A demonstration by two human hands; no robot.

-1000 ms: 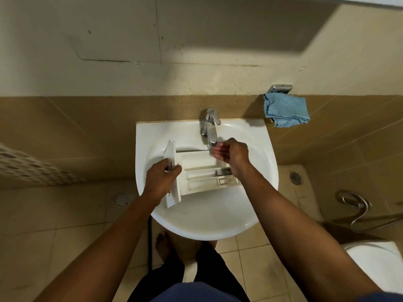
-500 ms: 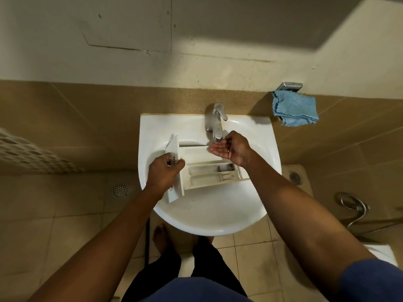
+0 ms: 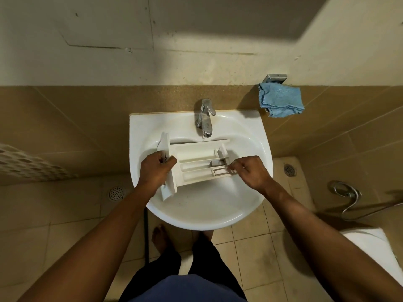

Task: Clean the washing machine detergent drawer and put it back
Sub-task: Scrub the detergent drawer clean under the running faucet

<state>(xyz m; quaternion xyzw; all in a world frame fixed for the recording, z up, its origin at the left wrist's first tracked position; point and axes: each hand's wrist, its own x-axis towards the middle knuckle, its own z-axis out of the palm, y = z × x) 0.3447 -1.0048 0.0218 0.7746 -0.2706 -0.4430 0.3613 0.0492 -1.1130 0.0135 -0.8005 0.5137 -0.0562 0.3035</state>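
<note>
A white detergent drawer point(image 3: 196, 158) lies across the bowl of a white sink point(image 3: 250, 131), its front panel to the left and its compartments facing up. My left hand point(image 3: 156, 171) grips the front panel. My right hand point(image 3: 248, 171) is at the drawer's right end, its fingers curled and pinching the near rear corner. A chrome tap point(image 3: 205, 118) stands behind the drawer, its spout just above the far wall of the drawer.
A blue cloth point(image 3: 280, 99) hangs from a metal holder on the wall to the right of the sink. A spray hose point(image 3: 346, 192) and a white toilet edge point(image 3: 375, 243) are at the right. Floor drains point(image 3: 116, 192) sit on the tiled floor.
My right hand has come down from under the tap spout to the drawer's right end and now pinches it. My left hand has kept its grip on the front panel.
</note>
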